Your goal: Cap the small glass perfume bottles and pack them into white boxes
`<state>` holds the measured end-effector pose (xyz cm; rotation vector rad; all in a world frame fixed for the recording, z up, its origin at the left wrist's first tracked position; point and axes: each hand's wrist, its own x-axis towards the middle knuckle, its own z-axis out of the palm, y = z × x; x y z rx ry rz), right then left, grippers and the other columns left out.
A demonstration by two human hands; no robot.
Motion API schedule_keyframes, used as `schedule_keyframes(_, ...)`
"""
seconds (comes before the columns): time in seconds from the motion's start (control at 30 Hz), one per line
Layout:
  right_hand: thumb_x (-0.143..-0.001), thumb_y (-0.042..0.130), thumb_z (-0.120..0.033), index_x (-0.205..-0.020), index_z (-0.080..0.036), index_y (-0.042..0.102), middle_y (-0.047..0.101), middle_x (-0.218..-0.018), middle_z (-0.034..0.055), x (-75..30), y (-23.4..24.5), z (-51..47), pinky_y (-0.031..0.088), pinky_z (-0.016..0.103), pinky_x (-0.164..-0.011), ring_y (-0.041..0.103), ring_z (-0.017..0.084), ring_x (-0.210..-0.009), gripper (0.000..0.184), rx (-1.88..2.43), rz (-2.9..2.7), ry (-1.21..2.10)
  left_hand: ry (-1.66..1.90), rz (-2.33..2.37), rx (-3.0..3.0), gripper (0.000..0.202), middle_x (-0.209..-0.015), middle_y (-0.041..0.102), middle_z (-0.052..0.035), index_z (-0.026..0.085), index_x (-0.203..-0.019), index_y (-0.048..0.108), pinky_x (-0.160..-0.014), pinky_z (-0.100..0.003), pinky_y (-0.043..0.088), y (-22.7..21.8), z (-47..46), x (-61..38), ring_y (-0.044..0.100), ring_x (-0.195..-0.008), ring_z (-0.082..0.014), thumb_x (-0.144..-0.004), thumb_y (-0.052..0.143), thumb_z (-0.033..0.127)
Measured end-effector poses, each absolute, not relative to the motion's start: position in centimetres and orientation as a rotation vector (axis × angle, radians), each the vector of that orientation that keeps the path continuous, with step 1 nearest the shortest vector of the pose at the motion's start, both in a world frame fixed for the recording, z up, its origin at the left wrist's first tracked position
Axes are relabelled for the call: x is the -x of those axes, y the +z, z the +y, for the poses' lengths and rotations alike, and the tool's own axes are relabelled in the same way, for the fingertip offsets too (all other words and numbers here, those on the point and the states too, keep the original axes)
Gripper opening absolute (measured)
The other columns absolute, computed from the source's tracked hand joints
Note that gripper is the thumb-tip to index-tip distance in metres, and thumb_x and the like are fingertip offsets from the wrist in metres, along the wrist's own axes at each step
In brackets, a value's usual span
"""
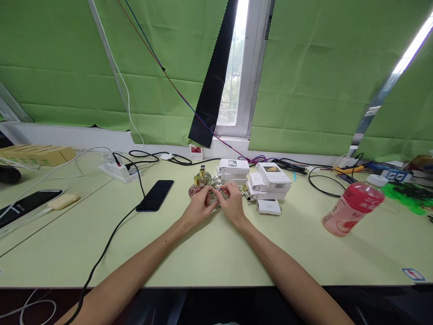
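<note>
Both of my hands meet over the middle of the pale green table (216, 253). My left hand (199, 206) and my right hand (233, 201) curl their fingers round a small clear glass perfume bottle (216, 195), mostly hidden between them. Just behind stand two more small bottles with gold caps (200, 179). To the right of my right hand lie stacks of small white boxes (269, 183), with one more box (269, 207) flat in front of them.
A black phone (155, 195) with a black cable lies left of my hands, beyond it a white power strip (117, 170). A pink bottle (353, 208) stands at the right. Another phone (29, 203), cardboard boxes (37, 154) and tangled cables (321, 174) line the edges.
</note>
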<state>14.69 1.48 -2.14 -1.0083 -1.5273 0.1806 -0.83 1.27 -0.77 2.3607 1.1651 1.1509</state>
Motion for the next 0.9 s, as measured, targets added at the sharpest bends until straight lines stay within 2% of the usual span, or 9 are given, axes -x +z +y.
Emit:
schedule_keyframes(0.43,-0.09,0.069,-0.031,-0.077,-0.02,0.058,0.053,-0.076,-0.0017,-14.14,-2.03,1.03,0.041,0.027,-0.068,0.05,0.015,-0.071,0.02,1.056,-1.46,0.211,1.146,1.163,-2.363,0.017,-0.066,0.045,0.0058,0.019,-0.102,0.055,-0.057,-0.025,0.035,-0.69,1.28,0.82,0.046,-0.059,-0.0129,-0.089,0.059,0.028)
schedule_keyframes(0.9,-0.088,0.07,-0.03,-0.078,-0.021,0.057,0.052,-0.076,-0.0021,-14.02,-1.93,0.83,0.04,0.028,-0.068,0.05,0.016,-0.071,0.019,1.055,-1.432,0.244,1.147,1.166,-2.356,0.017,-0.066,0.046,0.006,0.019,-0.102,0.055,-0.058,-0.025,0.035,-0.74,1.35,0.8,0.046,-0.059,-0.0134,-0.088,0.059,0.028)
